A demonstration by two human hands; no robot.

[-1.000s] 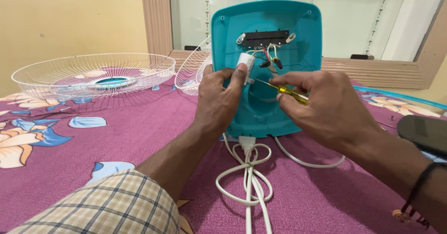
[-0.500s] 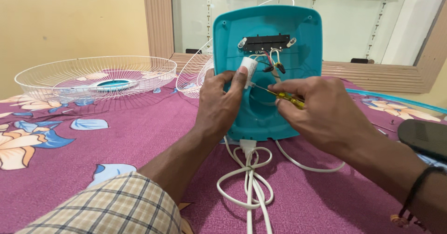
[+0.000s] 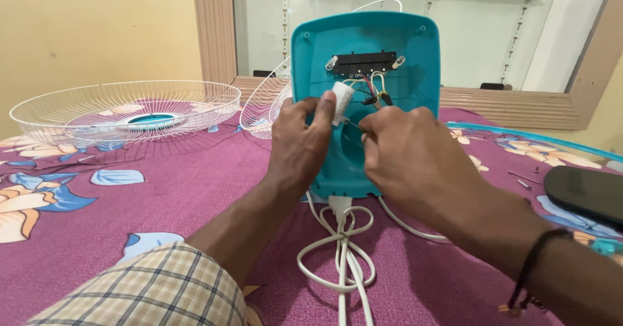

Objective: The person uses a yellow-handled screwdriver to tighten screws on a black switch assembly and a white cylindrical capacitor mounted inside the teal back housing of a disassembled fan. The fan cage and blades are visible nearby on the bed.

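A teal plastic fan base stands upright on a purple floral cloth, its open back facing me. Inside it are a black switch strip and several coloured wires. My left hand pinches a small white capacitor block against the base. My right hand is closed around a screwdriver; only its thin metal tip shows, touching just under the white block. A white power cord leaves the bottom of the base, coiled and knotted toward me.
A white wire fan grille lies at the left, and a second grille leans behind the base. At the right lie a black oval part, loose screws and a teal ring edge. A framed mirror stands behind.
My right hand has closed in toward the left, so the yellow screwdriver handle is now hidden in it. The tip now meets the white block. My left hand keeps its hold.
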